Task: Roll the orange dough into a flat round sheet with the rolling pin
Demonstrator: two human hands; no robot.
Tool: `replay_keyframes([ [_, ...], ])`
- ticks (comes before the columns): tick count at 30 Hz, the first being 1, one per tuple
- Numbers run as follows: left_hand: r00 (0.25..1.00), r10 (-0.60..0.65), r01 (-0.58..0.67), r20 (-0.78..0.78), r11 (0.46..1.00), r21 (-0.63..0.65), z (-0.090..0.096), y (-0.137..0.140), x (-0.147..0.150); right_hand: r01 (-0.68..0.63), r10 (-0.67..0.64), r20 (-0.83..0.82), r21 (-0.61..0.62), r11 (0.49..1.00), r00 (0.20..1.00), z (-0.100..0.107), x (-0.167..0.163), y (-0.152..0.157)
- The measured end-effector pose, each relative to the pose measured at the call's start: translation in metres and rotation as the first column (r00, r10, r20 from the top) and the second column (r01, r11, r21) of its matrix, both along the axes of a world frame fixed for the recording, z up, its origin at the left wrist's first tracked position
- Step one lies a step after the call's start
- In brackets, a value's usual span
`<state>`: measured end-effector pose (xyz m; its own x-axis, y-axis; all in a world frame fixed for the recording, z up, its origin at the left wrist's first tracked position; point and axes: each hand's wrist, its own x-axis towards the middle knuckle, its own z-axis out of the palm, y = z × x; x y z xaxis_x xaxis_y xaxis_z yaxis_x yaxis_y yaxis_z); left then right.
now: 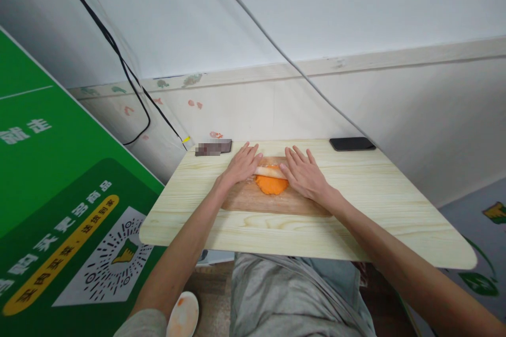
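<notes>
Head view: wooden board bears ragged orange dough; outstretched left hand and right hand touch the rolling pin.

2 hands, 1 rolling pin, 1 dough pc, 1 brd, 2 phones

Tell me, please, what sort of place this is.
Perhaps a corner of a grocery shop: the green sign advertises meat, vegetables and home delivery. Against the wall, a table bears a wooden board with orange dough.

Table with board, phones
</notes>
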<state>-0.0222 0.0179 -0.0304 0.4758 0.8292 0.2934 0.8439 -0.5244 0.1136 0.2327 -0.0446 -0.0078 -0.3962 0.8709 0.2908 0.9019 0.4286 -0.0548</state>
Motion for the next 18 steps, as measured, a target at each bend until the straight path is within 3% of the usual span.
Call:
replay_keyframes([
  [12, 0.998, 0.025, -0.026, 0.056, 1.0, 0.008, 0.005, -0.008, 0.008, 0.035, -0.034, -0.025, 0.035, 0.999, 0.999, -0.003, -0.009, -0.04],
  [18, 0.995, 0.026, -0.027, 0.092, 1.0, 0.005, 0.002, -0.005, 0.009, 0.006, -0.007, -0.015, -0.036, 0.999, 1.0, 0.0, 0.0, -0.024],
])
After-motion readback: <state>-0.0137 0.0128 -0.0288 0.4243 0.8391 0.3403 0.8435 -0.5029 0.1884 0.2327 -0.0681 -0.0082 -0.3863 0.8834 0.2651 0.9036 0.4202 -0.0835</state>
